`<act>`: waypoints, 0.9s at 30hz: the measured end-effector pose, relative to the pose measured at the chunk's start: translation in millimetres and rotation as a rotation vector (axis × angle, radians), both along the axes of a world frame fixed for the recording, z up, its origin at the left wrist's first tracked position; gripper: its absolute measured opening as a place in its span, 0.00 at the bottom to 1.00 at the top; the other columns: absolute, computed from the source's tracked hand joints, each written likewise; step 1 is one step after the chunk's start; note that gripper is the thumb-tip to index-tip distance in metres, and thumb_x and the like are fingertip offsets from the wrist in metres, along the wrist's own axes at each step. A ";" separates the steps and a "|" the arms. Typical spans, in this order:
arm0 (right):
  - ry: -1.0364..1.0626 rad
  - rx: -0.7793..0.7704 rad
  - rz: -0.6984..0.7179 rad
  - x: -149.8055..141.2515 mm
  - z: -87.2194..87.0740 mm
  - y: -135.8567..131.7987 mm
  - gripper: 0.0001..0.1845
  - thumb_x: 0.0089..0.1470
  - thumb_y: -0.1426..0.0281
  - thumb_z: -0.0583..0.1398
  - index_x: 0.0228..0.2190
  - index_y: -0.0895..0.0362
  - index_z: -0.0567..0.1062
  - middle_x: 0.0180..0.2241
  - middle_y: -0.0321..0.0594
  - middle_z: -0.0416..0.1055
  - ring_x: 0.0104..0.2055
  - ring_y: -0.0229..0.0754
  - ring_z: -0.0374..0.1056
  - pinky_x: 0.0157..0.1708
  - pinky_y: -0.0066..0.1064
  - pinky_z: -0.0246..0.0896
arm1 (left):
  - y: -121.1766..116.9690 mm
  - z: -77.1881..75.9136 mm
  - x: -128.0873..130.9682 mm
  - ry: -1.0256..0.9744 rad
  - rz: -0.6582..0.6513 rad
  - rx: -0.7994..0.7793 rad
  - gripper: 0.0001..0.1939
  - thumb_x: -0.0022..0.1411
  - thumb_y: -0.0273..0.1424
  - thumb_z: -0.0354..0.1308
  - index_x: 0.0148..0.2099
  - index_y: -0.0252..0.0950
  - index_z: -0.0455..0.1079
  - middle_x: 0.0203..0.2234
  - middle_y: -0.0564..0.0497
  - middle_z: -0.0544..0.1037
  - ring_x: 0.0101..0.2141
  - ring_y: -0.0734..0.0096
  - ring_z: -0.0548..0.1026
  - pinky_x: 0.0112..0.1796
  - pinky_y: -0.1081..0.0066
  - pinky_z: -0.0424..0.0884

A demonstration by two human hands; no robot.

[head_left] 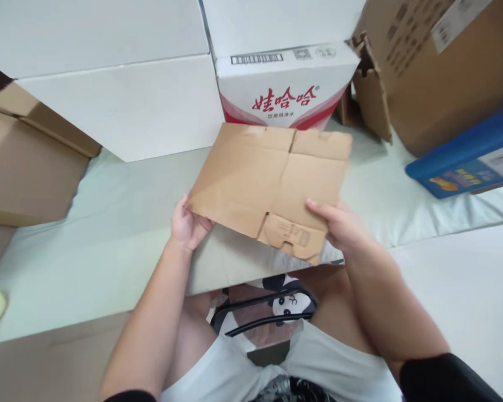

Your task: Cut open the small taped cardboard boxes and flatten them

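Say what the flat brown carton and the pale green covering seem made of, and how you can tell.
Flat brown carton: probably matt cardboard, judging by its creases and slotted flaps.
Pale green covering: likely smooth fabric, faintly shiny, since it wrinkles softly; plastic possible.

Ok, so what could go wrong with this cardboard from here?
The left hand grips the flattened cardboard only near one corner, so that side might slip. The cardboard could also bend along the crease running between the left hand and the right hand. Its far edge overlaps the red-and-white box in this view, so it might bump it; I can't tell whether they touch.
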State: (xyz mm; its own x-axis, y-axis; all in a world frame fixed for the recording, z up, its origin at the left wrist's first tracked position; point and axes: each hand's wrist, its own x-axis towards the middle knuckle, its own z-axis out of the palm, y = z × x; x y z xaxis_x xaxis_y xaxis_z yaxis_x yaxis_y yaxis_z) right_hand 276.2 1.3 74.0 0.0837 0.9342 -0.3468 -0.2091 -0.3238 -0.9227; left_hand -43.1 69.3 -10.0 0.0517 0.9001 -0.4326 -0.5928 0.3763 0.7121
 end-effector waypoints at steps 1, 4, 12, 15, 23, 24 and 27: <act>-0.050 0.048 -0.101 8.4 12.4 -7.2 0.33 0.37 0.52 0.77 0.44 0.51 0.80 0.45 0.46 0.86 0.55 0.64 0.81 0.61 0.61 0.76 | -0.3 1.8 1.9 0.006 -0.023 0.001 0.21 0.68 0.46 0.57 0.45 0.34 0.80 0.35 0.44 0.85 0.32 0.65 0.83 0.35 0.69 0.80; -0.294 0.313 -0.516 38.0 45.3 -27.1 0.33 0.42 0.53 0.75 0.48 0.51 0.76 0.48 0.47 0.84 0.61 0.65 0.77 0.62 0.62 0.75 | -3.1 8.4 7.2 0.058 -0.052 -0.002 0.17 0.63 0.43 0.60 0.35 0.32 0.78 0.26 0.47 0.79 0.24 0.75 0.75 0.29 0.76 0.73; -1.051 0.248 -0.956 146.2 67.9 10.1 0.28 0.65 0.61 0.62 0.60 0.62 0.65 0.66 0.66 0.69 0.54 0.62 0.82 0.48 0.57 0.81 | -7.6 15.4 17.9 0.176 -0.083 0.022 0.11 0.56 0.39 0.63 0.32 0.35 0.76 0.26 0.50 0.75 0.27 0.73 0.73 0.30 0.76 0.73; -1.301 0.103 -0.813 165.0 66.4 52.0 0.30 0.68 0.67 0.59 0.63 0.75 0.66 0.66 0.74 0.68 0.68 0.60 0.72 0.64 0.47 0.70 | -6.9 15.3 20.8 0.200 -0.107 0.026 0.11 0.55 0.39 0.64 0.32 0.36 0.76 0.26 0.49 0.76 0.28 0.72 0.72 0.30 0.75 0.72; -1.516 -0.110 -0.383 171.2 44.3 128.7 0.29 0.68 0.63 0.55 0.61 0.69 0.74 0.59 0.72 0.75 0.64 0.66 0.71 0.64 0.54 0.61 | -6.4 18.8 25.4 0.286 -0.149 0.033 0.16 0.48 0.43 0.68 0.33 0.36 0.73 0.26 0.51 0.74 0.27 0.72 0.71 0.30 0.73 0.70; -1.516 -0.109 -0.339 172.9 40.1 130.2 0.28 0.67 0.65 0.55 0.61 0.66 0.75 0.59 0.69 0.76 0.64 0.64 0.71 0.63 0.51 0.61 | -6.5 19.4 25.6 0.294 -0.156 0.031 0.16 0.47 0.42 0.69 0.33 0.36 0.73 0.26 0.52 0.74 0.27 0.72 0.70 0.31 0.72 0.69; -1.514 -0.086 -0.202 178.0 25.3 128.6 0.29 0.62 0.70 0.56 0.63 0.61 0.74 0.60 0.60 0.76 0.62 0.57 0.70 0.63 0.46 0.61 | -7.1 21.0 26.0 0.308 -0.177 0.025 0.15 0.45 0.40 0.69 0.33 0.37 0.73 0.26 0.52 0.74 0.27 0.72 0.70 0.31 0.72 0.69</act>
